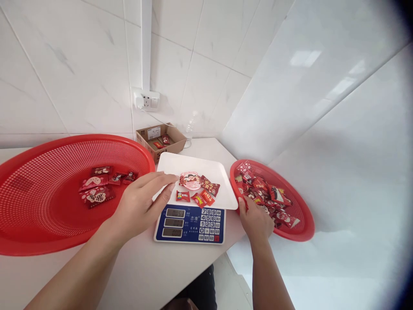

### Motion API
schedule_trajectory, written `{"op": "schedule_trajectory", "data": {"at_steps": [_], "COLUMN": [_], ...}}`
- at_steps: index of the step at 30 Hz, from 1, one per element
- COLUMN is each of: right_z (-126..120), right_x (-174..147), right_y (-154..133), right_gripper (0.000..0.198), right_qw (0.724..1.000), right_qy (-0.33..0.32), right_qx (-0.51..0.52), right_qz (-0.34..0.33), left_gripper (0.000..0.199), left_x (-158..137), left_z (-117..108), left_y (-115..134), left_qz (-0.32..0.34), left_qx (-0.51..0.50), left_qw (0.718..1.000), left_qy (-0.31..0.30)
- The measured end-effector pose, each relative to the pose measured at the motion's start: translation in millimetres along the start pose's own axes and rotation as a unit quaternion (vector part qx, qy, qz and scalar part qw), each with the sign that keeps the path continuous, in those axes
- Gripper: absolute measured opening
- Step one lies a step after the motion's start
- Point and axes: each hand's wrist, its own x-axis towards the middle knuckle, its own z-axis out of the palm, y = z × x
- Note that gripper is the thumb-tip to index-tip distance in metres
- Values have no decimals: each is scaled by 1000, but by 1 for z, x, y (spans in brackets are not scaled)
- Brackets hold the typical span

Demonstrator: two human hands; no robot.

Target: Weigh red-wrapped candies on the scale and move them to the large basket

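A white weighing scale (190,224) with a blue keypad panel stands in front of me. Several red candy packets (190,180) lie on its white pan (171,165). Over the pan's left edge is my left hand (142,202), fingers stretched out and thumb apart, holding nothing; its fingertips come close to the largest packet. My right hand (256,219) is curled at the near-left rim of a smaller red basket (305,234) full of wrapped candies (258,189), beside the pan's right corner. Some of its fingers are hidden.
On the left stands a large red perforated basket (64,144) with several packets (97,196) inside. Behind the scale are a cardboard box (166,144) holding a few packets and a clear plastic bottle (192,125). A wall socket (146,101) has a plug and cable.
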Motion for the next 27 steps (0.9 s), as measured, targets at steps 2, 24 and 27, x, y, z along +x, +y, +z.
{"op": "schedule_trajectory", "data": {"at_steps": [2,24,27], "right_z": [-1,-4,-4], "right_x": [0,-1,0], "right_y": [0,-2,-2], "right_gripper": [47,47,46], "right_qw": [1000,1000,1000], "right_qy": [-3,-10,-11], "right_qx": [1,-6,-9], "right_qz": [0,-2,-2], "left_gripper": [18,18,18], "left_x": [0,-1,0], "left_z": [1,0,1], "left_y": [0,-1,-1], "left_qz": [1,7,9], "left_qx": [1,0,1], "left_qw": [1000,1000,1000], "left_qy": [2,-15,-17]}}
